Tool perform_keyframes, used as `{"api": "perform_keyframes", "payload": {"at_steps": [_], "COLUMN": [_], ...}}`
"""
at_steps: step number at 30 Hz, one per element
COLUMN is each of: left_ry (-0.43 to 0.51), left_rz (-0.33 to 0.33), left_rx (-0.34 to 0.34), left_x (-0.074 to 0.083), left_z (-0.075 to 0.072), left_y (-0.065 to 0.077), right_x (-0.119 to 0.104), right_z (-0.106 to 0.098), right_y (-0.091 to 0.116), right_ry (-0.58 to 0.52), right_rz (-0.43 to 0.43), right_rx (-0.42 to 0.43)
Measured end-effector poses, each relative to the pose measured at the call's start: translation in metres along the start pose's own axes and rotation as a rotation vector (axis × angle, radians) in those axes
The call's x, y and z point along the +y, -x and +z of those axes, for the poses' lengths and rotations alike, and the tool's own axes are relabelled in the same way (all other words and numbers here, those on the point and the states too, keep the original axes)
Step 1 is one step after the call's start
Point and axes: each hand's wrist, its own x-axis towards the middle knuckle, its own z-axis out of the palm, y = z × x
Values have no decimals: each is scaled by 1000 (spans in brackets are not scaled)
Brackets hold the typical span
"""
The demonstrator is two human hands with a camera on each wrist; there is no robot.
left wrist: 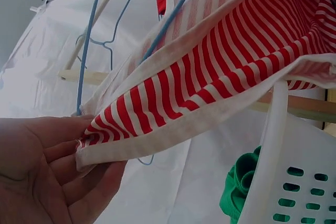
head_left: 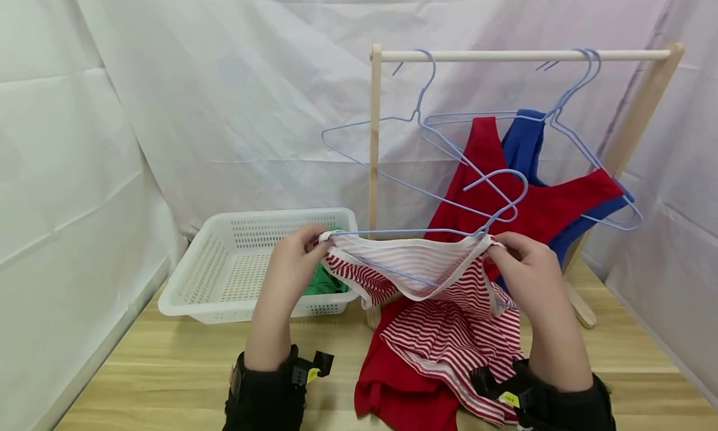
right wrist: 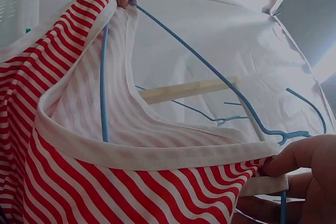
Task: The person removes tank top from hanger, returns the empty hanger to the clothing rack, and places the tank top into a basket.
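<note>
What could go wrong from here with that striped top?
The striped top could slip off its hanger if the left hand or right hand let go too early; both are pinching it.

The hanger's hook is free and in front of the hanging red top, so it might snag that fabric if raised.

The striped hem appears to lie over the red cloth on the table; lifting could drag that along.

Text: none legible | yellow wrist tags [head_left: 313, 375]: too small to read
</note>
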Motion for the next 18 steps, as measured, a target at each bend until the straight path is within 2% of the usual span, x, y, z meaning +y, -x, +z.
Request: {"api": "perform_keyframes", "payload": {"at_steps": [7,13,18], "left_ry": [24,-28,-54], "left_rz": [-38,-46,-29], "left_rx": [-42,5,30], "left_x": [-6,-8,-9], "left_z": [0,0,4], "left_y": [-4,-5,-6], "right_x": [5,11,12], "right_z": [-4,-11,-15], "right_y": [-1,-1,-2], "right_ry": [12,-48,-83], "right_rz": [20,65,80], "right_rx": [29,101,113]}}
